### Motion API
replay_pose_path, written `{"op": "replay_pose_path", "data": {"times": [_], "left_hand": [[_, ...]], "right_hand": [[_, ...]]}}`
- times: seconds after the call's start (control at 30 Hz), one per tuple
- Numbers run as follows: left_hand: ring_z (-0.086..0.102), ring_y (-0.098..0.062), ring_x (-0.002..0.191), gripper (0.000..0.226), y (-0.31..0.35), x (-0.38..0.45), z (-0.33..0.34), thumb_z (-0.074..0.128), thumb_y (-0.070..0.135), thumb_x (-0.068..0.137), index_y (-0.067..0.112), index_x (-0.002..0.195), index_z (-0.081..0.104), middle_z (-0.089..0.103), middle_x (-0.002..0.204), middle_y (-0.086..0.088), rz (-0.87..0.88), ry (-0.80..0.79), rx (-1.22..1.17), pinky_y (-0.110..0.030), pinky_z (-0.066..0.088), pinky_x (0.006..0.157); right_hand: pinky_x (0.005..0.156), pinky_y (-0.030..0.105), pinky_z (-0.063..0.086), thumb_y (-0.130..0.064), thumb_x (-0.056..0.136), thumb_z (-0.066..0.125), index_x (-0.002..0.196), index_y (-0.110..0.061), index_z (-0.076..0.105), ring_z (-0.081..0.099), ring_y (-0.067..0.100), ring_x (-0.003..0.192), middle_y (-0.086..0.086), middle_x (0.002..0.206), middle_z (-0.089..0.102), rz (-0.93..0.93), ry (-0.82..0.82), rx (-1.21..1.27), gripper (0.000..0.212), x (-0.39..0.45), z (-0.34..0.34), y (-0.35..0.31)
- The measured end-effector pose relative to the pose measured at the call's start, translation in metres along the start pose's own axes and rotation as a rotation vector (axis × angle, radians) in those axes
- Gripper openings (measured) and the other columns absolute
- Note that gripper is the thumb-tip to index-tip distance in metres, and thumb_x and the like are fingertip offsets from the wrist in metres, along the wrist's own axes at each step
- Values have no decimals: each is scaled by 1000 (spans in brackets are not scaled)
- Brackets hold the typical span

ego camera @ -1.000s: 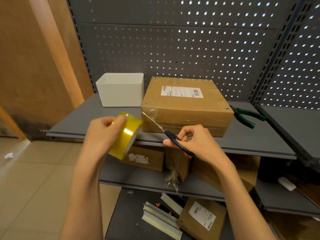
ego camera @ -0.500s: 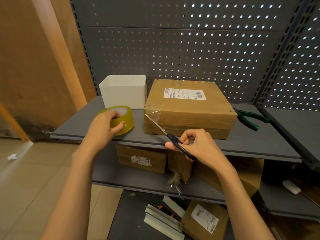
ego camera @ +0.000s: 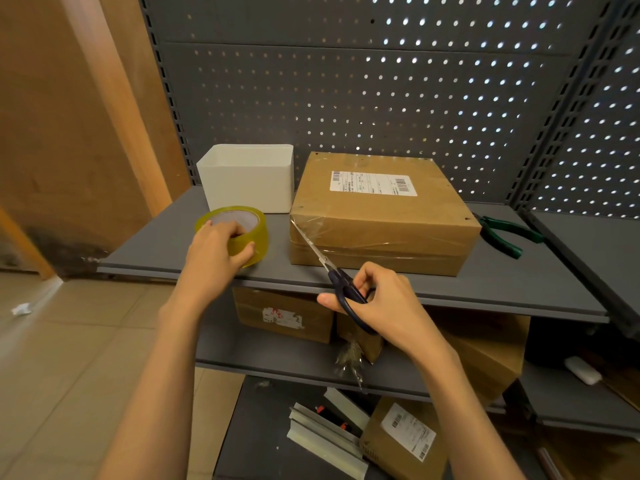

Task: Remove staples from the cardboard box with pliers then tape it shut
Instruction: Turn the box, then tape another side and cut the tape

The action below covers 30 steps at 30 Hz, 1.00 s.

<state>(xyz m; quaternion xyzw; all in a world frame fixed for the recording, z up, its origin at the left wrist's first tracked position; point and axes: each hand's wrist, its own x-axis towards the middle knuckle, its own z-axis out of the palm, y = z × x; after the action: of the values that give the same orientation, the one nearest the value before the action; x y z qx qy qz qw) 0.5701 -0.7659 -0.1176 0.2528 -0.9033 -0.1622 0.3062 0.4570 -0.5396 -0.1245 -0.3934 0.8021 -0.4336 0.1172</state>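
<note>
A grey metal shelf [ego camera: 166, 251] carries everything, and the cardboard box [ego camera: 381, 216] in its middle serves as the landmark. Far left of the box, near the shelf's front edge, the roll of yellow tape [ego camera: 239, 230] lies flat on the shelf. The left hand [ego camera: 214, 251] grips it: fingers curl over the near rim into the core and the thumb presses the outer wall. Behind the roll and just beside the box's left wall stands a white open-topped bin [ego camera: 249, 178].

The box sits closed, a white shipping label [ego camera: 372, 183] on its lid, and clear tape [ego camera: 346, 233] runs wrinkled across its front face. At the box's front left corner the blade tip of the scissors [ego camera: 322, 256] touches that tape; the blades look together and slant down toward the front of the shelf. The right hand [ego camera: 381, 303], in front of the box and just past the shelf edge, is clamped on the dark scissor handles with fingers curled through the loops.

Right of the box, the green-handled pliers [ego camera: 502, 233] lie on the shelf, close to its right wall, untouched. Below the shelf, lower shelves hold more cardboard boxes [ego camera: 287, 313].
</note>
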Motion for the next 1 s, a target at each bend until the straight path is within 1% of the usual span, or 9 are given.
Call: {"op": "replay_pose_path", "data": {"times": [0.07, 0.17, 0.33, 0.5, 0.6, 0.67, 0.8, 0.93, 1.0], "left_hand": [[53, -27, 85, 11, 0, 0, 1, 60, 17, 87, 6, 86, 59, 61, 85, -10, 1, 17, 2, -32, 29, 98], [54, -28, 86, 11, 1, 0, 1, 60, 16, 87, 5, 87, 60, 62, 86, -11, 10, 30, 9, -31, 26, 103], [54, -27, 87, 12, 1, -1, 1, 60, 16, 87, 5, 88, 60, 62, 87, -11, 16, 39, 1, -31, 26, 102], [54, -27, 86, 10, 1, -1, 1, 60, 15, 87, 5, 88, 60, 61, 86, -10, 24, 43, -6, -30, 24, 104], [54, -27, 85, 9, 0, 0, 1, 60, 15, 87, 6, 86, 59, 61, 84, -9, 35, 45, -8, -31, 25, 104], [54, -28, 84, 9, -1, 0, 1, 60, 15, 87, 6, 85, 59, 60, 83, -8, 37, 36, -9, -32, 26, 103], [52, -27, 89, 13, -5, 1, 3, 60, 18, 87, 5, 86, 60, 62, 87, -12, 20, 20, -10, -36, 32, 91], [51, -28, 90, 12, -5, 2, 2, 60, 17, 86, 5, 85, 60, 61, 86, -12, 18, 21, -13, -38, 33, 87], [52, -28, 88, 11, -4, 2, 2, 60, 16, 86, 5, 84, 59, 61, 84, -12, 18, 16, -18, -38, 34, 87]], "right_hand": [[41, 10, 35, -68, 55, 71, 74, -20, 47, 50, 1, 49, -9, 61, 55, 17, -21, -43, 57, 1, -1, -2], [43, 12, 35, -71, 54, 69, 76, -19, 46, 49, 4, 52, -9, 63, 55, 26, -48, -81, 61, 1, -4, -4], [46, 15, 39, -78, 48, 64, 78, -19, 45, 50, 6, 54, -7, 66, 57, 49, -69, -100, 70, -2, -3, -7], [48, 20, 42, -92, 40, 53, 78, -23, 42, 53, 10, 58, -5, 71, 58, 55, -94, -137, 79, -3, -9, -11], [54, 27, 47, -93, 37, 51, 80, -23, 46, 56, 13, 63, -4, 74, 60, 67, -184, -204, 83, -6, -7, -10], [56, 27, 48, -91, 38, 52, 81, -21, 48, 56, 12, 63, -5, 73, 60, 72, -219, -221, 82, -10, 1, -10], [51, 22, 43, -85, 46, 60, 82, -19, 48, 52, 10, 59, -5, 71, 59, 81, -164, -145, 76, -10, 1, -13], [54, 24, 45, -84, 45, 61, 81, -21, 48, 55, 11, 63, -3, 76, 61, 61, -95, -114, 73, -10, -8, -23], [51, 18, 43, -78, 51, 64, 81, -23, 50, 56, 8, 64, -7, 75, 61, 32, -40, -99, 64, -9, -12, -28]]}}
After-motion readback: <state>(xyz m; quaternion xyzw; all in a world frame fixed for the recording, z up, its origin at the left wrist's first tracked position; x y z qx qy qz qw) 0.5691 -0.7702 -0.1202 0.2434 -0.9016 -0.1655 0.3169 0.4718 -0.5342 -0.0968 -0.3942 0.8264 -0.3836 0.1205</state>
